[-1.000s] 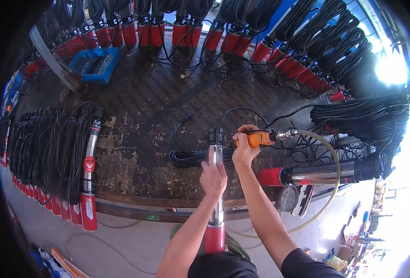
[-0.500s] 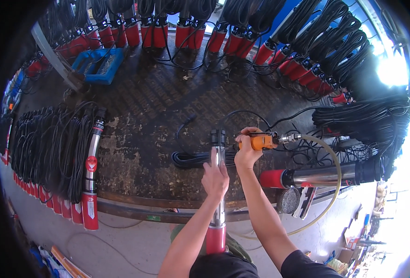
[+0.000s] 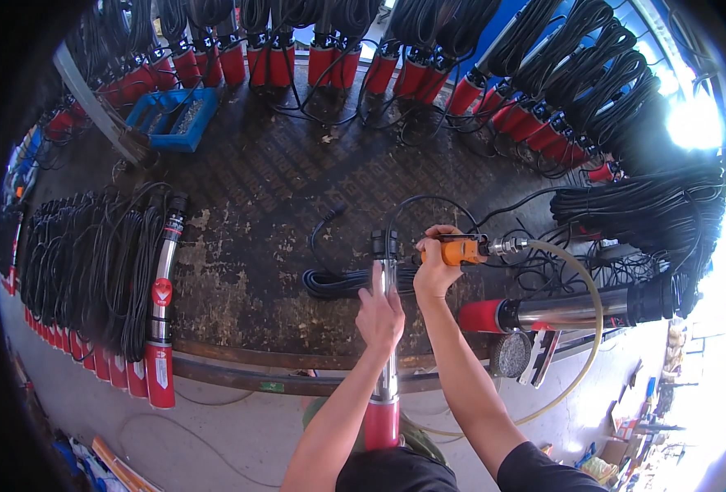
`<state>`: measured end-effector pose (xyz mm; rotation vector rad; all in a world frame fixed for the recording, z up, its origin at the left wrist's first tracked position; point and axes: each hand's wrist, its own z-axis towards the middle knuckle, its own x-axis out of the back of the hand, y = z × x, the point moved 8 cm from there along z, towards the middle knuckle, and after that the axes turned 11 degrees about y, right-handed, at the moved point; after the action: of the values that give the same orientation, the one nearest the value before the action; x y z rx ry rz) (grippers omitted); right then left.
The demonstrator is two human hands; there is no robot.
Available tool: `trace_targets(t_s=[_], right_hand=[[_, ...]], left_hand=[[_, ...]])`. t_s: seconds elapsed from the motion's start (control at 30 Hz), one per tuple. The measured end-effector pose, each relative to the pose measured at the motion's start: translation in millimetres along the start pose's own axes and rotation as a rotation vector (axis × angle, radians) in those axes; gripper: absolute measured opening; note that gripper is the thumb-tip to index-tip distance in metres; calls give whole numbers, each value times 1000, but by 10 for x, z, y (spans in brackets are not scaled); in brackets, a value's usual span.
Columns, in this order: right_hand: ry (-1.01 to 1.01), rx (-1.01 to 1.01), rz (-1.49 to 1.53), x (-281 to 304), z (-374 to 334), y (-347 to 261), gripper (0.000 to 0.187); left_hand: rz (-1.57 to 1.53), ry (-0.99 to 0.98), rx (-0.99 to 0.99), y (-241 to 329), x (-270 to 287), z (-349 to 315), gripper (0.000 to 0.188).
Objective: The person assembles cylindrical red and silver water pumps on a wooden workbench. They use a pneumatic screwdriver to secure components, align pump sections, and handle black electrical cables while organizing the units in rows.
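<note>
A slim steel submersible pump with a red lower end and a black top lies lengthwise before me, its red end against my body. My left hand is wrapped round its steel tube just below the black top, index finger stretched along it. In my right hand is an orange air tool, held level with its front toward the pump's top. A metal coupling joins its rear to a clear yellowish hose. The tool's tip is hidden behind my fingers, so contact with the pump cannot be made out.
Coiled black cable lies behind the pump. A larger pump rests at right beside a grey round disc. Finished-looking pumps line the left; several more stand along the far edge. A blue divided tray holds small metal parts.
Hardly anything differs. The whole view has shifted very slightly; both hands keep their hold on the pump and the air tool.
</note>
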<state>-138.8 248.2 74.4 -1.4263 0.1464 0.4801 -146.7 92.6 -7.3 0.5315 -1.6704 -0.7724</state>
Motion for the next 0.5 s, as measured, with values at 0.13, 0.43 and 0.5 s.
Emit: trace_targets(t_s=[0.13, 0.43, 0.5], right_hand=[[-8, 35, -51, 5, 1, -41, 23], [-51, 14, -35, -61, -75, -139, 23], [-77, 23, -83, -78, -67, -105, 23]], left_hand=[[5, -14, 8, 2, -11, -1, 62], [7, -2, 3, -13, -21, 3, 63], [10, 5, -3, -19, -18, 3, 62]])
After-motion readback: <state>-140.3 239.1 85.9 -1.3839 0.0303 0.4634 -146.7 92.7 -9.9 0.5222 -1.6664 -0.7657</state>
